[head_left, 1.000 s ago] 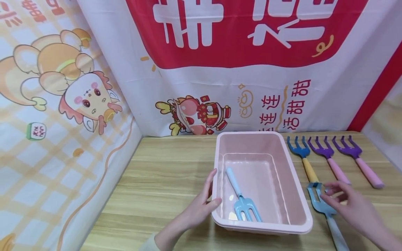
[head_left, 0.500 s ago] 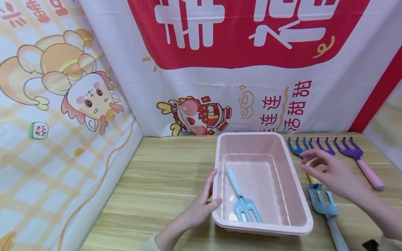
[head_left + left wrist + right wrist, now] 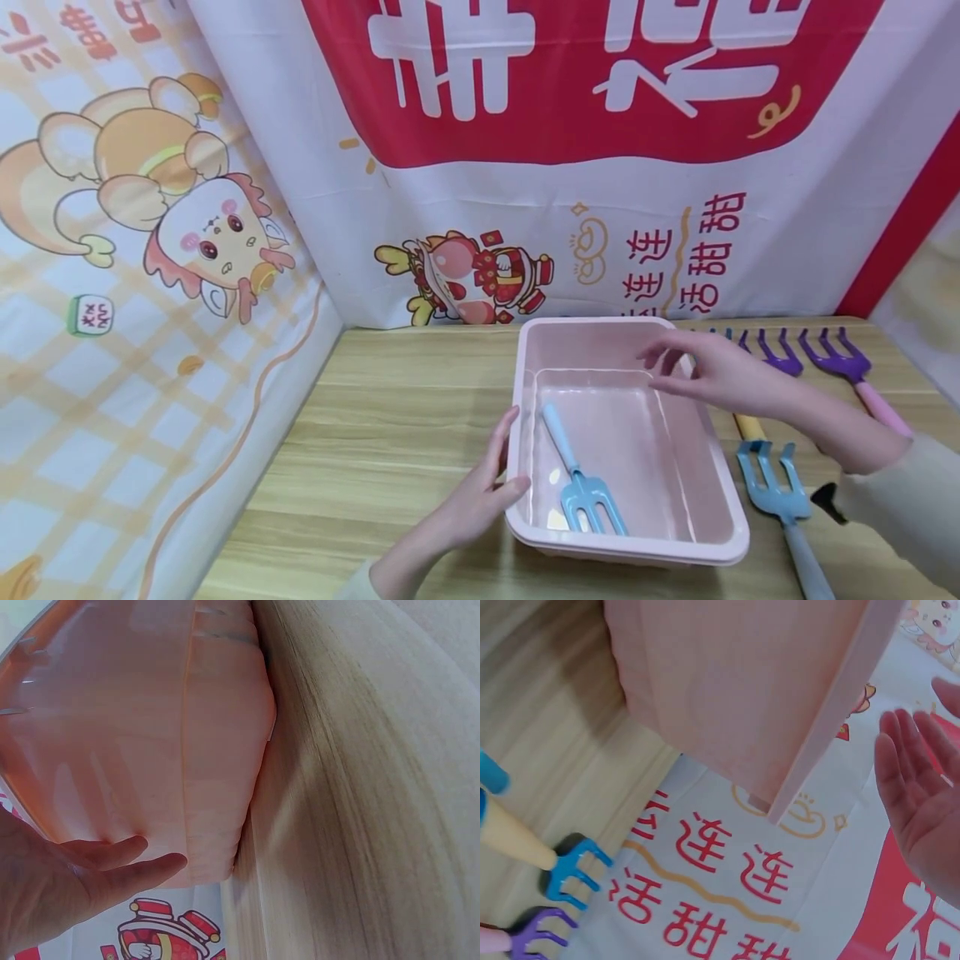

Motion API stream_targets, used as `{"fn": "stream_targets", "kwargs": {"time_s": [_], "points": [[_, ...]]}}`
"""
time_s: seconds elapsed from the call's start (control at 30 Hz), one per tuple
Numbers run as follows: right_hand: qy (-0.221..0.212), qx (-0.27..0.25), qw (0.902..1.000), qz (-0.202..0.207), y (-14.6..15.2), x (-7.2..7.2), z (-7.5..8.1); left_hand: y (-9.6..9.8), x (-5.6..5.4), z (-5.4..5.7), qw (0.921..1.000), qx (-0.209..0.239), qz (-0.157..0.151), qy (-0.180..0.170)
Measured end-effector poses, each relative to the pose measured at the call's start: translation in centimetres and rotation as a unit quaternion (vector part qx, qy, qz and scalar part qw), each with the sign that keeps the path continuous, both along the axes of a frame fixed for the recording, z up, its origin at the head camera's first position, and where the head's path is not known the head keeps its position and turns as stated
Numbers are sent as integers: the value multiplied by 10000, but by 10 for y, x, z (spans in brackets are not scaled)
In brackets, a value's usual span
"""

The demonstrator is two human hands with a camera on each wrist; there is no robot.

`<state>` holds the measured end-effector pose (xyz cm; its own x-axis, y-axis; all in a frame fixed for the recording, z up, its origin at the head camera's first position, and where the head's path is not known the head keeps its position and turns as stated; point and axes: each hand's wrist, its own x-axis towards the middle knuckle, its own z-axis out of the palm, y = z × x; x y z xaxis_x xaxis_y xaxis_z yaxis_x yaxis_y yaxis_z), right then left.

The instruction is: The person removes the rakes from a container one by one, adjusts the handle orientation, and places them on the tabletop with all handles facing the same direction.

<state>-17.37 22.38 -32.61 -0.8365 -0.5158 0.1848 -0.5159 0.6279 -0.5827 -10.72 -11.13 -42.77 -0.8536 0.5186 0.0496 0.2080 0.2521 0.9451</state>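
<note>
A pink plastic basin [image 3: 622, 546] stands on the wooden table, with a light blue hand fork [image 3: 588, 500] lying inside it. My left hand [image 3: 480, 492] grips the basin's left side, thumb over the rim. Fingers [image 3: 142, 874] of that hand lie along the outer wall in the left wrist view. Above the basin's far right rim hovers my right hand [image 3: 712, 371], its fingers loosely bent and holding nothing. The right wrist view shows this palm [image 3: 930, 825] higher than the rim. Right of the basin lies a light blue three-pronged hand rake [image 3: 780, 500].
Behind it is a blue hand rake [image 3: 570, 874] with a yellow handle, partly hidden by my right arm in the head view. Two purple rakes with pink handles, one of them this purple rake [image 3: 843, 362], lie farther right. A printed cloth [image 3: 585, 183] hangs behind the table.
My right hand has moved from beside the light blue rake, up over the blue rake, then left to above the basin's rim. My left hand has kept its hold on the basin.
</note>
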Motion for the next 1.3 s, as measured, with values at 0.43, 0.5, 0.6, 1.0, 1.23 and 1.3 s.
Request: {"fn": "stream_targets", "kwargs": {"time_s": [0.43,0.5,0.6,1.0,1.23,1.3], "points": [[-686,867,9843,1376,-38,-40,-9,-1,-2,-2,9998,153,-115,-27],[-761,1063,9807,1452,-44,-45,-10,-1,-2,-1,9998,157,-123,-26],[-819,1263,9748,1643,-51,-52,-12,-1,-2,-1,9998,173,-125,-30],[-1298,1902,9556,1840,-79,-65,-29,0,-1,-1,9995,251,-181,-82],[-1343,2172,9441,2085,-94,-68,-27,0,-1,0,9992,312,-222,-98],[-1296,2247,9414,2158,-97,-71,-26,0,-1,0,9992,322,-221,-94]]}}
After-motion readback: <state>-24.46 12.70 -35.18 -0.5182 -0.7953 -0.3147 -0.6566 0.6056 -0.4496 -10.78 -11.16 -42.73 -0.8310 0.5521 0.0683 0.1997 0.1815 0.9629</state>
